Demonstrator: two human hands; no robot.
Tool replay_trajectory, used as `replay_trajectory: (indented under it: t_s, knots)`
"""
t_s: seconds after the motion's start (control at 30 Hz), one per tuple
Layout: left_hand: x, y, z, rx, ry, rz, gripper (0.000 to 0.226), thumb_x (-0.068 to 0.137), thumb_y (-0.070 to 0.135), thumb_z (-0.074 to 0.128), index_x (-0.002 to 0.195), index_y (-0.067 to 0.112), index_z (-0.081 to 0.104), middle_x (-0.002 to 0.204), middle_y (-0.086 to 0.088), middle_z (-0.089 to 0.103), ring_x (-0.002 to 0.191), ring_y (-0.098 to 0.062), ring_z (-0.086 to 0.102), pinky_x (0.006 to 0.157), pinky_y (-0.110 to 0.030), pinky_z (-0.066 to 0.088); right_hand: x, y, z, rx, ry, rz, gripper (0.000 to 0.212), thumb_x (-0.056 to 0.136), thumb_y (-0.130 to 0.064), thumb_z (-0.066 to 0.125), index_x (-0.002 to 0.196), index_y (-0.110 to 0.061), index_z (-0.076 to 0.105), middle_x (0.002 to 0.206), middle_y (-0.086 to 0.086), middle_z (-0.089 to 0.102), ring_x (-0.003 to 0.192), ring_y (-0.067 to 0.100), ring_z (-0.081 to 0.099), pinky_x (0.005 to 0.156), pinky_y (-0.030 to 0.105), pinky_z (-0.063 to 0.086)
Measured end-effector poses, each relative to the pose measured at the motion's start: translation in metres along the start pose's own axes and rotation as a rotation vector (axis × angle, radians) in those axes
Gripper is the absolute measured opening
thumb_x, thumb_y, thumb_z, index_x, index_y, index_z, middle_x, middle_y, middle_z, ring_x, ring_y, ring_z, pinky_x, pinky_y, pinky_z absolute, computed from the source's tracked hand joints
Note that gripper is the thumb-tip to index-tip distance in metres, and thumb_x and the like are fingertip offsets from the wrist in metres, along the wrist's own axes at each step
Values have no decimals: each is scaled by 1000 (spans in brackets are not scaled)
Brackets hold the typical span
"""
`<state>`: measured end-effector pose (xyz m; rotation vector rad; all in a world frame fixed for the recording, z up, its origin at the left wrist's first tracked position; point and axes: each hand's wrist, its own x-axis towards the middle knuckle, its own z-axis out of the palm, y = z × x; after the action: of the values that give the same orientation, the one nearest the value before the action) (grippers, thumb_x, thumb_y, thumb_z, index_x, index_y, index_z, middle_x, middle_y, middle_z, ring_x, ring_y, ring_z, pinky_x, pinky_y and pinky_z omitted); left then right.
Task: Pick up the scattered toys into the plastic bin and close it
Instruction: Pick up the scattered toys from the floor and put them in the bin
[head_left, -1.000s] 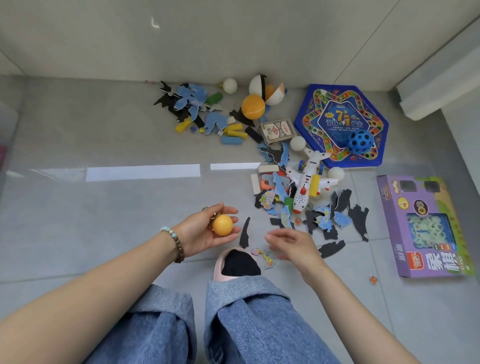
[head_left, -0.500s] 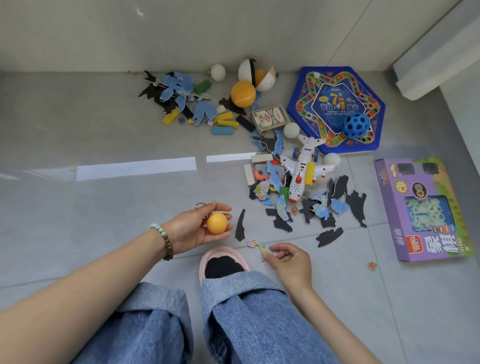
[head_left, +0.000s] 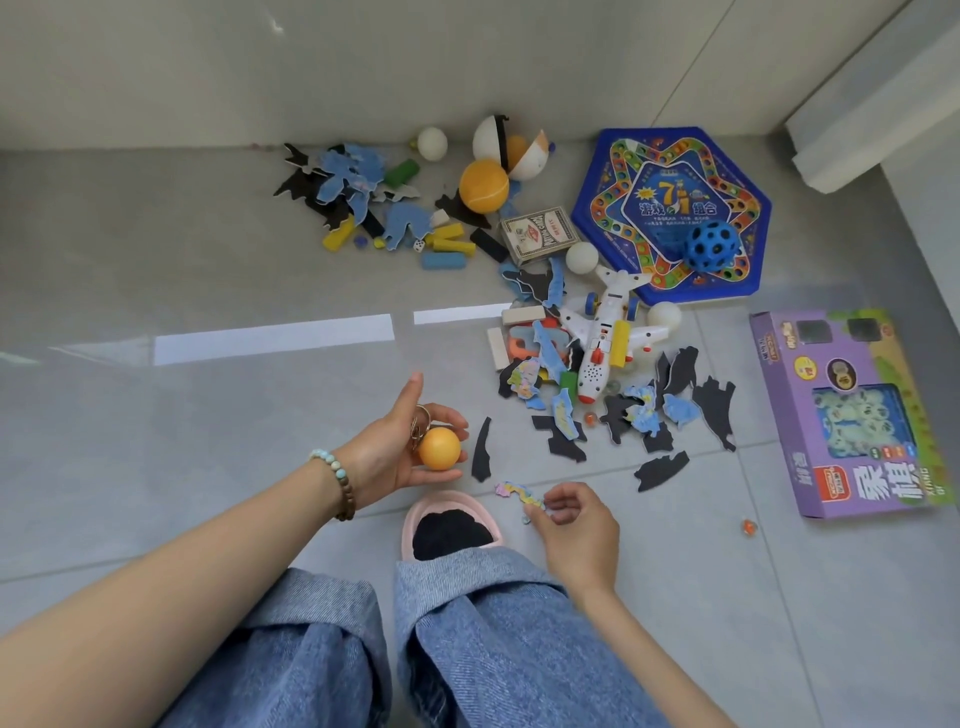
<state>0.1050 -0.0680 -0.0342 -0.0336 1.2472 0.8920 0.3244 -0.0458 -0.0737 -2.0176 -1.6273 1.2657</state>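
We record the scattered toys as lying on the grey tiled floor (head_left: 208, 270), most of them toward the wall (head_left: 363, 62). Two are in the hands. The left hand (head_left: 387, 452) is turned palm up with the thumb raised and the fingers curled round a small orange ball (head_left: 439, 449), with a metal ring (head_left: 420, 422) caught between ball and palm. The right hand (head_left: 576, 525) is low at the floor, its fingertips pinching the near end of a coloured puzzle piece (head_left: 514, 491); we cannot tell whether the piece is clear of the tile. A black sliver piece (head_left: 482, 457) lies just beside the ball. Beyond it lies a loose cluster of black and blue puzzle pieces (head_left: 670, 410) around a white toy aeroplane (head_left: 605, 348). Farther out, a blue hexagonal game board (head_left: 670, 156) carries a blue perforated ball (head_left: 711, 247); a card box (head_left: 539, 234) sits just left of the board, with a large orange ball (head_left: 483, 185) and a split white shell (head_left: 511, 150) behind it. A second heap of pieces and coloured pegs (head_left: 363, 202) lies near the wall. A purple boxed game (head_left: 810, 415) lies flat at the right, with a small marble (head_left: 748, 527) near its closest corner. Nearest the camera we note a bead bracelet (head_left: 340, 483) on the left wrist, a pink slipper (head_left: 452, 501) and blue jeans (head_left: 493, 649).
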Motion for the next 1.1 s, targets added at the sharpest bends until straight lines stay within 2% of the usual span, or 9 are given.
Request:
replay_trajectory:
  t_s: [0.13, 0.3, 0.53, 0.63, 0.73, 0.83, 0.93, 1.0, 1.1]
  knots:
    - [0, -3, 1, -22, -10, -20, 67, 91, 62, 20, 85, 10, 62, 96, -10, 63, 86, -25, 64, 71, -36, 58, 12, -8, -5, 128, 65, 13, 37, 70, -7, 79, 79, -23, 47, 76, -2, 61, 63, 13, 53, 63, 13, 46]
    - [2, -5, 1, -71, -23, -47, 62, 95, 56, 22, 87, 10, 63, 95, -11, 63, 85, -26, 63, 73, -38, 57, 28, -13, -14, 176, 128, -35, 46, 71, -5, 79, 79, -29, 40, 79, 0, 60, 77, 17, 56, 65, 15, 45]
    - [4, -8, 0, -126, -45, -67, 47, 100, 41, 27, 100, 13, 65, 102, -11, 63, 90, -28, 62, 75, -40, 56, 24, -40, -14, 402, -18, 10, 43, 71, 6, 74, 86, -22, 44, 84, 2, 51, 64, 13, 56, 60, 9, 48]
    - [5, -9, -1, -158, -72, -75, 43, 99, 38, 29, 106, 18, 66, 106, -10, 63, 90, -27, 62, 77, -40, 56, 15, -70, -8, 613, -175, 4, 40, 72, 9, 72, 90, -16, 48, 86, 3, 52, 61, 5, 60, 63, 16, 53]
    - [6, -6, 4, -226, -92, -80, 39, 98, 38, 33, 106, 18, 65, 106, -10, 65, 92, -29, 63, 74, -40, 58, 9, -87, 0, 589, -352, -46, 33, 73, 3, 73, 93, -13, 52, 87, 0, 56, 66, 6, 62, 70, 24, 56]
    - [7, -1, 6, -266, -98, -60, 40, 96, 41, 35, 98, 16, 67, 92, -8, 70, 86, -28, 66, 73, -40, 58, 20, -73, -4, 471, -171, 5, 22, 75, -8, 75, 86, -16, 59, 87, -2, 61, 79, 15, 61, 82, 38, 53]
    - [8, 4, 4, -275, -81, -39, 36, 95, 40, 40, 89, 15, 65, 85, -6, 71, 90, -28, 64, 73, -41, 57, 37, -44, -16, 451, 109, 185, 23, 74, -14, 77, 93, -12, 66, 92, 4, 64, 83, 18, 60, 86, 37, 51]
    - [8, 6, 2, -257, -68, -26, 36, 95, 41, 40, 89, 16, 65, 85, -4, 71, 92, -28, 63, 73, -40, 57, 44, -33, -19, 419, 146, 277, 37, 72, -20, 79, 104, -8, 66, 100, 6, 62, 87, 17, 58, 89, 37, 50]
    - [8, 5, -1, -268, -51, -23, 41, 95, 44, 37, 89, 15, 65, 84, -5, 71, 91, -28, 64, 71, -41, 57, 47, -33, -10, 359, 179, 293, 41, 70, -26, 81, 105, -12, 64, 103, 5, 58, 96, 18, 57, 85, 35, 50]
